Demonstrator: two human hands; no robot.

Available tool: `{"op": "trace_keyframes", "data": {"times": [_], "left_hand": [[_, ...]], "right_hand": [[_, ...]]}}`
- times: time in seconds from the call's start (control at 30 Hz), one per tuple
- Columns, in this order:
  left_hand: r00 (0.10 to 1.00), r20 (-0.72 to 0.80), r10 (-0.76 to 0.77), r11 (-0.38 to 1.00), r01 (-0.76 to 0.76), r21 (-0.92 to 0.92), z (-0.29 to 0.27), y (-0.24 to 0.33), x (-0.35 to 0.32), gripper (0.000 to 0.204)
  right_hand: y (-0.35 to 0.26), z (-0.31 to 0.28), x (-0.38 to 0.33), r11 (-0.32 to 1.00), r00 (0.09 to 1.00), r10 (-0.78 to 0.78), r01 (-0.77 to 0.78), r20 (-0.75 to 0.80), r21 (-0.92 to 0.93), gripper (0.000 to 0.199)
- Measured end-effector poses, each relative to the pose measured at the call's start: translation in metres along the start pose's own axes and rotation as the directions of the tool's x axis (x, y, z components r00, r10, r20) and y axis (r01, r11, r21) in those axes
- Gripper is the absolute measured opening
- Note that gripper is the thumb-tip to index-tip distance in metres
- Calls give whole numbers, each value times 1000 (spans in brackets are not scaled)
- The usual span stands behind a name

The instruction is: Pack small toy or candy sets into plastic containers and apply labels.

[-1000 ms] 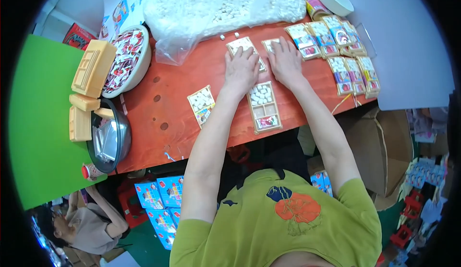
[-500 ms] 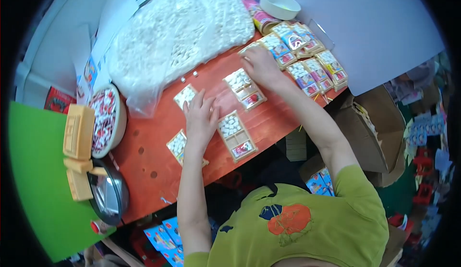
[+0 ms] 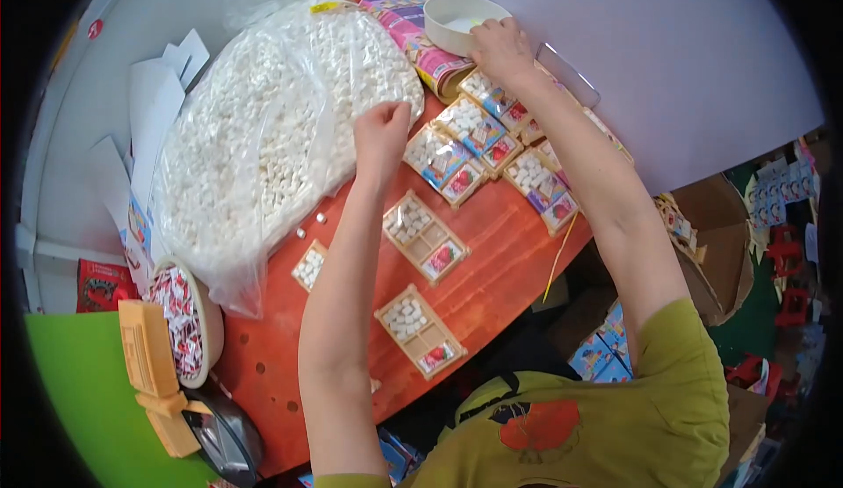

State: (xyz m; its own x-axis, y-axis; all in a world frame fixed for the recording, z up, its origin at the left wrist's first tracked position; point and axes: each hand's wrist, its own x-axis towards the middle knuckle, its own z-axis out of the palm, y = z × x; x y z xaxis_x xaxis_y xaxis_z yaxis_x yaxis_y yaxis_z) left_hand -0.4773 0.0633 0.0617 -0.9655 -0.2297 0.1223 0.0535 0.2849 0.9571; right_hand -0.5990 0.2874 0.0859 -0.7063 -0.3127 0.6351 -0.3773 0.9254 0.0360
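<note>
My right hand (image 3: 504,51) reaches to the near right rim of a round white bowl (image 3: 450,42), fingers bent over the edge; what they grip is hidden. A small yellow-green bit shows in the bowl by the fingertips. My left hand (image 3: 383,139) is closed above the table, between a large clear bag of white pieces (image 3: 263,137) and a filled tray (image 3: 445,165). Whatever it holds cannot be made out. Nearer me lie two shallow yellowish trays (image 3: 423,238) (image 3: 420,332), each with white pieces, a bare compartment and a red packet. Another tray (image 3: 309,264) is partly behind my left forearm.
Several filled trays (image 3: 540,187) with colourful cards are grouped under my right arm. A rolled colourful sheet (image 3: 413,36) lies beside the bowl. At left stand a tub of red-and-white packets (image 3: 208,330), orange-yellow blocks (image 3: 147,347) and a dark container (image 3: 230,440). A cardboard box (image 3: 724,255) is at right.
My right hand has left the tray group and moved up to the bowl. My left hand has risen from the nearer trays toward the bag and closed. The whole view has shifted.
</note>
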Motion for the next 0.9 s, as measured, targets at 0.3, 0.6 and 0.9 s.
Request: {"op": "trace_keyframes", "data": {"times": [0.3, 0.6, 0.9], "left_hand": [[956, -246, -160, 900, 244, 362, 102, 19, 99, 67], [943, -277, -184, 916, 267, 301, 87, 7, 106, 46], [970, -234, -72, 831, 188, 524, 76, 8, 108, 38]], "right_hand": [[35, -23, 16, 908, 979, -8, -77, 201, 411, 10], [51, -98, 36, 894, 981, -159, 97, 108, 438, 15], [48, -75, 13, 878, 984, -177, 147, 22, 455, 15]]}}
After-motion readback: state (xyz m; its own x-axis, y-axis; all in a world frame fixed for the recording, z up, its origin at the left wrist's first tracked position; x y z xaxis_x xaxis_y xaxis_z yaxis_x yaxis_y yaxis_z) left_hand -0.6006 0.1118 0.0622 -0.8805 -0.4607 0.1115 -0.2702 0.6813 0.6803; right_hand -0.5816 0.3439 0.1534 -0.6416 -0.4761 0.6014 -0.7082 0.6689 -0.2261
